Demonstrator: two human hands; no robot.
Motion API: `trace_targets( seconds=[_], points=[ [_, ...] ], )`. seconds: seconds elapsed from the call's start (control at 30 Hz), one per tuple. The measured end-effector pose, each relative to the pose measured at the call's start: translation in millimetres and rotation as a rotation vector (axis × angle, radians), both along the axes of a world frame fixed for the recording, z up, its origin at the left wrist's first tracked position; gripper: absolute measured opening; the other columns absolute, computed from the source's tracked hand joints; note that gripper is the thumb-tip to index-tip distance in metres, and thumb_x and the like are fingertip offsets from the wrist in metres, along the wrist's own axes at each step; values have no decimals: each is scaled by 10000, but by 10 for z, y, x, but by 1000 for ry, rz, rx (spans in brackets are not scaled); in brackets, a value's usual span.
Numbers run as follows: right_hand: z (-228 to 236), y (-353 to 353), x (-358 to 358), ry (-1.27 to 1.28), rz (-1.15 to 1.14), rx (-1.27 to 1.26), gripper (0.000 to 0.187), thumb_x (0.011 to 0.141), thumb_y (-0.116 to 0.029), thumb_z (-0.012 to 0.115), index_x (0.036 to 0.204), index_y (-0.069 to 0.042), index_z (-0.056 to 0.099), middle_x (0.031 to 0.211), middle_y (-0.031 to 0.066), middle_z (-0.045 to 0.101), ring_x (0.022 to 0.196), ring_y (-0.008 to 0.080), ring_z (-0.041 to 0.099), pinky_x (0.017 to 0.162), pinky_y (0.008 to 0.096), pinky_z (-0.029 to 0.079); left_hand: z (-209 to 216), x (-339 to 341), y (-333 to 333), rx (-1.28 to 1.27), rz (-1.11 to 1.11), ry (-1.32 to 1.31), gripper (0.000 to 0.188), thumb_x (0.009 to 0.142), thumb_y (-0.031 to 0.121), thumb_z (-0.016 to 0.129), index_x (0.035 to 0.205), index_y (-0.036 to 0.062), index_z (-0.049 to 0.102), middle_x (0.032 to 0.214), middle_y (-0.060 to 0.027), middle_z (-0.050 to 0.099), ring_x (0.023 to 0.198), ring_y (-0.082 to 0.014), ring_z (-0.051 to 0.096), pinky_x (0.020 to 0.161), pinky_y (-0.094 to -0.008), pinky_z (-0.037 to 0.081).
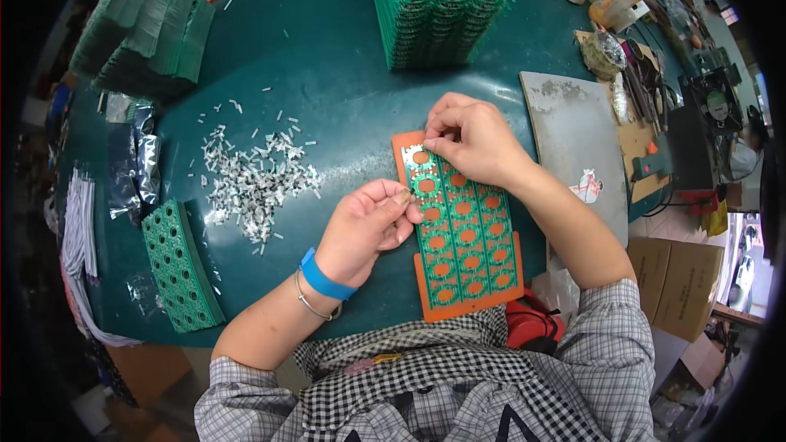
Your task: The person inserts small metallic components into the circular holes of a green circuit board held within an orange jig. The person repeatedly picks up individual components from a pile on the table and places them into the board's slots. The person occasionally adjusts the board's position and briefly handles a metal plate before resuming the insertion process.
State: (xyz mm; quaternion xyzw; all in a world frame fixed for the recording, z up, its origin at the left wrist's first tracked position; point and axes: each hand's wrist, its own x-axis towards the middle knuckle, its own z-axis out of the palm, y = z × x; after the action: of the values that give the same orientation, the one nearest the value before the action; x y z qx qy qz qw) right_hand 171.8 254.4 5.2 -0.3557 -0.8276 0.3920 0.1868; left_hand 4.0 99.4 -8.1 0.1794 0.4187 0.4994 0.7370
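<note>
A green circuit board panel (465, 235) with rows of round cutouts lies on an orange backing plate (431, 308) in front of me. My right hand (477, 137) is over the panel's far end, thumb and fingers pinched together; whatever is between them is too small to name. At the panel's left edge my left hand (372, 218) is closed, its thumb pressed against the index finger. What that pinch holds, if anything, is hidden. Left of the panel spreads a loose heap of small white and silvery parts (258, 178), apart from both hands.
Tall stacks of green panels stand at the back middle (438, 8) and far left (143, 29). A shorter panel stack (180, 266) sits near left, beside white cable bundles (78, 229) and silvery bags (135, 160). On the right lie a grey metal plate (569, 127) and assorted tools (643, 78).
</note>
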Motion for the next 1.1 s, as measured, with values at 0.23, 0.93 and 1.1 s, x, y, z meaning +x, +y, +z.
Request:
trace_targets(
  seconds=[0.23, 0.93, 1.1],
  points=[
    [-75, 2, -14, 27, 25, 161, 72, 795, -51, 737, 784, 5, 695, 897, 109, 652, 729, 292, 669, 675, 401, 524, -16, 10, -25, -5, -18, 24, 128, 1049, 146, 525, 1074, 34, 583, 912, -54, 675, 630, -62, 501, 495, -187, 315],
    [100, 80, 25, -59, 220, 152, 176, 799, -156, 769, 933, -43, 751, 951, 105, 693, 868, 303, 678, 745, 411, 538, 231, 55, -113, -41, 28, 144, 129, 1012, 125, 608, 1091, 24, 624, 891, -48, 676, 644, -41, 524, 508, -154, 345],
    [535, -453, 273, 225, 239, -233, 140, 826, -94, 772, 943, -24, 736, 874, 64, 681, 849, 192, 657, 708, 319, 523, 339, 179, -176, 46, 98, 153, 123, 1003, 116, 622, 1081, 24, 646, 895, -42, 678, 668, -46, 540, 564, -153, 395]
  ],
)
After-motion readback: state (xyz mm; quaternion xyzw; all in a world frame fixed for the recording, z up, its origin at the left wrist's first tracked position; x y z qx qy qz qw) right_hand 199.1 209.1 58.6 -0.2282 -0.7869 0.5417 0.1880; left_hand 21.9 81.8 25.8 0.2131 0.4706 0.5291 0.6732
